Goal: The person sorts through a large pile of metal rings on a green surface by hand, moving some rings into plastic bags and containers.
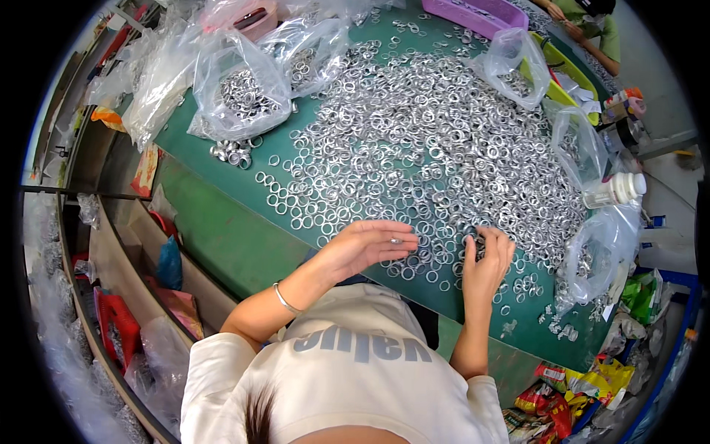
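Across the green tabletop point(344, 259) in front of you, a broad heap of silver metal rings point(436, 126) covers the middle and far right, thinning to scattered single pieces along the near edge. Your two hands are apart from each other, above this thinner margin. Your left hand point(370, 244) is flat, fingers extended to the right, palm turned inward; a small ring-like item point(396, 240) sits at its fingers. Your right hand point(487, 259) has its fingers curved and its thumb raised beside the loose rings; whether it grips one cannot be told.

Markings: your pale shirt point(296, 377) carries one line of large grey lettering point(362, 345), upside down in this view. At lower right, a yellow packet point(608, 376), a red packet point(546, 405) and a green packet point(640, 297) bear multicoloured printing, too small and creased to make out reliably. Beside the right edge of the tabletop, a white capped bottle point(615, 190) lies tilted, near clear plastic bags.

Surroundings: a clear bag point(255, 70) holding rings stands at upper left. A purple basin point(484, 18) and a yellow-green tray point(546, 53) are at the far side. Another person point(608, 43), in a green top, is at upper right.
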Tool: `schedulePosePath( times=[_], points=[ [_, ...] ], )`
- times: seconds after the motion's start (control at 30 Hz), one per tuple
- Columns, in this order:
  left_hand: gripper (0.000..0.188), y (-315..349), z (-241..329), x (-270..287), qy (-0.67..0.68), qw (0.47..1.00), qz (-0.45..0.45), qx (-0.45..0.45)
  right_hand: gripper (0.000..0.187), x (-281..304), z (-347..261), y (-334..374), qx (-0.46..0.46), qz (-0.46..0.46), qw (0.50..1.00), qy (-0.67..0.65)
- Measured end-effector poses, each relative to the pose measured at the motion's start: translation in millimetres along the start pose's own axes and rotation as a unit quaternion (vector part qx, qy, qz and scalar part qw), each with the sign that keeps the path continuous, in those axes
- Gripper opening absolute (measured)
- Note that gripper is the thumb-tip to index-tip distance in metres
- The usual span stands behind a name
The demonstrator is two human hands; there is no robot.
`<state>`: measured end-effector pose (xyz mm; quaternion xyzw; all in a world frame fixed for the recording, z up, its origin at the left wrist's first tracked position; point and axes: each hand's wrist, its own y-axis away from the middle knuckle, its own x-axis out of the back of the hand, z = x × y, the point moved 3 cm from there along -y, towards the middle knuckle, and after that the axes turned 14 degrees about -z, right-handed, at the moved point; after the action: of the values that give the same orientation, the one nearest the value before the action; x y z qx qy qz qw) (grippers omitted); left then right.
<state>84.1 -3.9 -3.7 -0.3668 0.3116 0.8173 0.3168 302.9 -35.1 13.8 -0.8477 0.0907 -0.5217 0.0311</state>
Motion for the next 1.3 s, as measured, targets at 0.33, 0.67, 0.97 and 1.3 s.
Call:
schedulePosePath(
  times=[0.33, 0.67, 0.97, 1.3],
  points=[
    [0.021, -15.4, 18.0, 24.6, -0.022, 0.994, -0.081, 0.071, 0.011, -10.6, -1.3, 0.2, -0.067, 0.034, 0.997, 0.016],
    [0.016, -36.0, 13.0, -19.6, -0.698, 0.699, -0.118, -0.095, 0.009, -6.1, 1.5, 60.0, -0.256, 0.116, 0.604, -0.746],
    [0.014, -43.4, -7.5, -25.8, -0.7, 0.704, -0.072, -0.096, 0.014, 18.6, -1.0, 63.1, -0.168, 0.027, 0.98, -0.101],
    [0.009, -45.6, -1.1, -17.6, -0.068, 0.981, -0.174, 0.061, 0.011, 6.6, 16.9, 61.5, -0.105, 0.042, 0.953, -0.281]
  ],
)
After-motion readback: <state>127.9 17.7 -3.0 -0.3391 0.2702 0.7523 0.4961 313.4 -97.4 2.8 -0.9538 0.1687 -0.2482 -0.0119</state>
